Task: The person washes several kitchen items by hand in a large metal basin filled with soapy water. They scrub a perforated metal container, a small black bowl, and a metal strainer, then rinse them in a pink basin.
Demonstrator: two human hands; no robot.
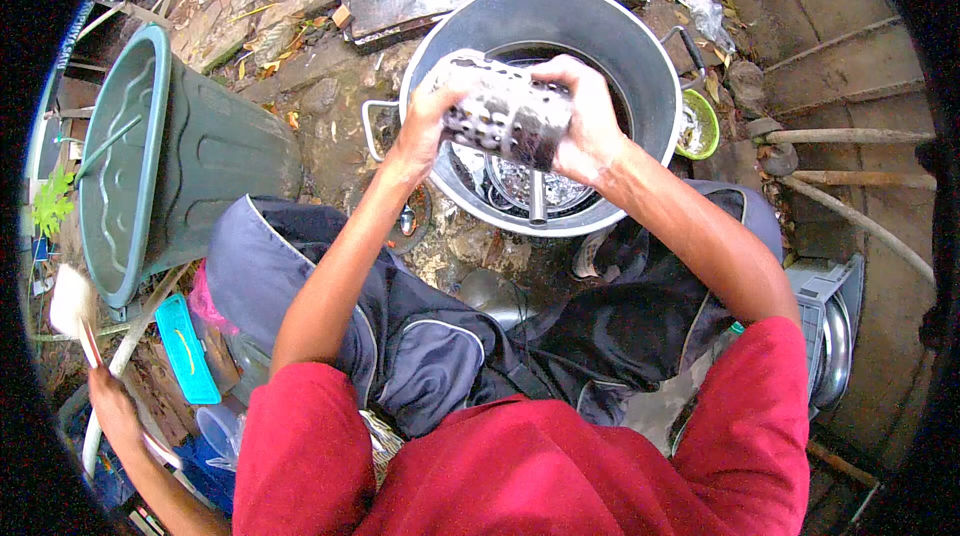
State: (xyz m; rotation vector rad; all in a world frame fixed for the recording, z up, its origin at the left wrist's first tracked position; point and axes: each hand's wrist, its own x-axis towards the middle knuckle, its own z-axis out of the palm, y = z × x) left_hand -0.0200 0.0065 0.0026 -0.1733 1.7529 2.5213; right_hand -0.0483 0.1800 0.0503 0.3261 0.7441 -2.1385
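Note:
A dark cylindrical object [510, 112] covered in white soap suds is held sideways over a large metal pot [630, 25]. My left hand [431, 108] grips its left end, and my right hand [585, 115] grips its right end. Suds hide most of its surface, so I cannot tell exactly what it is. Inside the pot lie dark sudsy water and a round metal utensil with a tubular handle [537, 198], partly covered by my hands and the held object. The pot has a loop handle on each side.
A large green plastic bin [217, 138] leans at the left. A green bowl [699, 127] sits beside the pot. A turquoise plastic tray [187, 348] lies lower left, near another person's hand [116, 401] holding a pale tool. A grey crate [817, 296] with metal pans stands at the right.

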